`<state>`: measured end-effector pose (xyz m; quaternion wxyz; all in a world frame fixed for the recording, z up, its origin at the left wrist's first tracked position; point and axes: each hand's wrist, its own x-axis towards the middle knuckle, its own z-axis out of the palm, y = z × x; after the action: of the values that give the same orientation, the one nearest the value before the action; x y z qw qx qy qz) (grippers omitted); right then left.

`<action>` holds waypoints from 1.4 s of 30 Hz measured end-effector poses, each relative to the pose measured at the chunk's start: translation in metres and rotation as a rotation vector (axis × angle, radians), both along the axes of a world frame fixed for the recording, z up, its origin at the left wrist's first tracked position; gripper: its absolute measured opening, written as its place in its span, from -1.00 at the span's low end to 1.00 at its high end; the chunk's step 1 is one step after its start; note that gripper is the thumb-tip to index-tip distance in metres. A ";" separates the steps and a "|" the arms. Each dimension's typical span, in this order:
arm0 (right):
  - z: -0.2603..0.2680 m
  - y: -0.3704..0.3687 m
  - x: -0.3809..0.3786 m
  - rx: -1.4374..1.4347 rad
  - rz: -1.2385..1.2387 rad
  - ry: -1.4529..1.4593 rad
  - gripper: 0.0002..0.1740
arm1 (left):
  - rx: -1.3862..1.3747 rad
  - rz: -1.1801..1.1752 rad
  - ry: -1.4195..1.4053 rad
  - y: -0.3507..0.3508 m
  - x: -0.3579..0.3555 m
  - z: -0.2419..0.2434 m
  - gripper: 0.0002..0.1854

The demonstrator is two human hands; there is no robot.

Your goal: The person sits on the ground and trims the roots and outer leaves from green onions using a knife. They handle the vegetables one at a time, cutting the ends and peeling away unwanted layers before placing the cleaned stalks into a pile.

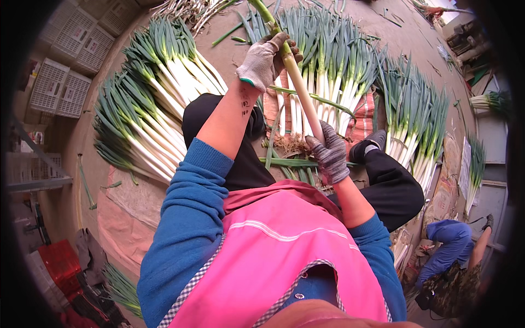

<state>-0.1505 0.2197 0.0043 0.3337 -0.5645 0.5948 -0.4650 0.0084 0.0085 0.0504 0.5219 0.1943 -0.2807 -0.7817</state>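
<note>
One long leek-like onion stalk (301,88) slants between my two gloved hands. My left hand (264,59), in a pale knit glove, grips its green upper part. My right hand (329,153), in a grey-striped glove, is closed around the white lower end. Behind the stalk, a row of green-topped white stalks (324,61) lies on a reddish woven sack (363,119), some with brown roots (291,144) towards me. Loose green leaves (287,162) lie between my legs.
More stalks lie in piles at the left (147,119) and right (414,110). White plastic crates (61,88) stand at the upper left. A co-worker in blue trousers (445,246) is at the lower right. A metal frame (39,183) juts in at the left.
</note>
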 end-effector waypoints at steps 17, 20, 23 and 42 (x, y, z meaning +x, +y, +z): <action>0.027 -0.128 0.006 0.278 0.259 -0.325 -0.64 | -0.024 0.075 -0.394 0.017 -0.026 0.001 -0.74; 0.025 -0.114 0.001 0.331 0.271 -0.632 -0.64 | -0.008 0.048 -0.392 0.019 -0.026 -0.001 -0.76; 0.024 -0.100 -0.001 0.327 0.278 -0.704 -0.60 | 0.006 -0.008 -0.365 0.023 -0.031 -0.006 -0.78; -0.021 -0.097 -0.017 0.171 0.064 -0.516 -0.55 | 0.132 0.170 -0.073 0.031 -0.031 -0.001 -0.67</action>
<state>-0.1670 0.1224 -0.0162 0.5353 -0.4154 0.5090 -0.5308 -0.0230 0.0392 0.0495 0.5616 0.2797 -0.2297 -0.7440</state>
